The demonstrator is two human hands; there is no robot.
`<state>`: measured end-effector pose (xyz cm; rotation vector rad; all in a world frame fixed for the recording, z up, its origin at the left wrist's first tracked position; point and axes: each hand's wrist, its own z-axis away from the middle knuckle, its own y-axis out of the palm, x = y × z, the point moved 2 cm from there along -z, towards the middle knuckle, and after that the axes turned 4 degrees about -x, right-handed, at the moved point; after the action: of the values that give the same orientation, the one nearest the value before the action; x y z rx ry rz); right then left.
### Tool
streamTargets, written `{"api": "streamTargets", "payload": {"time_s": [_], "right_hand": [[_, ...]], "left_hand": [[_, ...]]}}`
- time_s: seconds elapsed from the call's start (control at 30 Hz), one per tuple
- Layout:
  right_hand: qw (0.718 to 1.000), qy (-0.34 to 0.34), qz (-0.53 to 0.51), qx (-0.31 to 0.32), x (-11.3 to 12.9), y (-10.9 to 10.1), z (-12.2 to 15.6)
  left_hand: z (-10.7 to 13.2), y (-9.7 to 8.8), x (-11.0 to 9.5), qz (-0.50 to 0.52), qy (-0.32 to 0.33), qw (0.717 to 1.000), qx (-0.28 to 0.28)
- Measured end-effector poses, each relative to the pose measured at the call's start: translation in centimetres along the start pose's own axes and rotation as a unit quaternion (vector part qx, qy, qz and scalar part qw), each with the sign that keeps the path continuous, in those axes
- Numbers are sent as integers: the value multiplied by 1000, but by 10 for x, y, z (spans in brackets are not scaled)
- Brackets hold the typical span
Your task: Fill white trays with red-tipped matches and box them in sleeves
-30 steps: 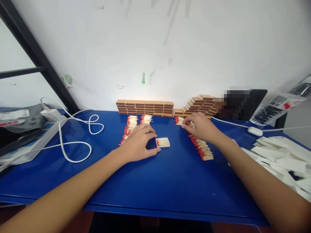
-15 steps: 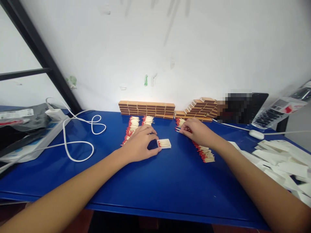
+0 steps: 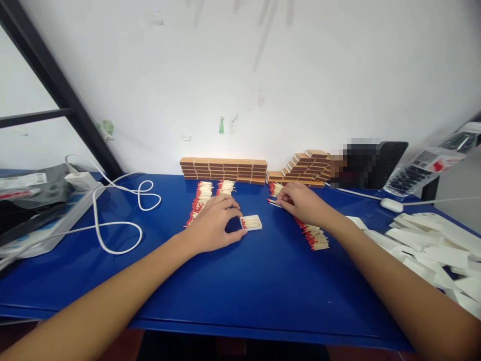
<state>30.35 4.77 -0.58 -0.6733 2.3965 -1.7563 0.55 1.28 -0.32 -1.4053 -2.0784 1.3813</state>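
A small white matchbox tray [image 3: 256, 222] with red-headed matches in it lies on the blue table. The thumb and fingers of my left hand [image 3: 212, 224] hold it by its left end. My right hand [image 3: 304, 203] pinches a few matches [image 3: 272, 201] by their pale ends, red heads pointing left. Beneath and beside that hand, one row of matches shows as a far bunch [image 3: 275, 188] and a near bunch [image 3: 316, 237]; the hand hides its middle. Two more match rows, a longer one [image 3: 203, 194] and a shorter one [image 3: 226, 187], run behind my left hand, partly covered.
Stacked brown matchboxes [image 3: 225, 170] line the wall, with a stepped stack [image 3: 310, 166] to their right. Loose white trays [image 3: 432, 245] lie in a heap at the right. A plastic bottle [image 3: 424, 165] leans behind a white cable. Another white cable [image 3: 116, 250] loops at the left.
The whole view has shifted slightly. My left hand keeps to the tray's end. My right hand still pinches the matches, which stand out a little more from the far bunch.
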Motion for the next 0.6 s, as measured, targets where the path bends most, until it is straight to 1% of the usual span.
{"api": "streamTargets", "payload": {"time_s": [0.13,0.23,0.43,0.6], "right_hand": [[1000,-10,-4,-10,4,-4,1],[1000,-16,-11,5,5,-5,2],[999,8,-22,25,4,-6,2],[999,-4,-37,38,8,-6,3]], "left_hand": [[0,0,1,-5,-1,1000,0],[-1,0,1,-6,2,1000,1],[-1,-1,-1,-8,1,1000,7],[-1,-1,-1,-6,1,1000,7]]}}
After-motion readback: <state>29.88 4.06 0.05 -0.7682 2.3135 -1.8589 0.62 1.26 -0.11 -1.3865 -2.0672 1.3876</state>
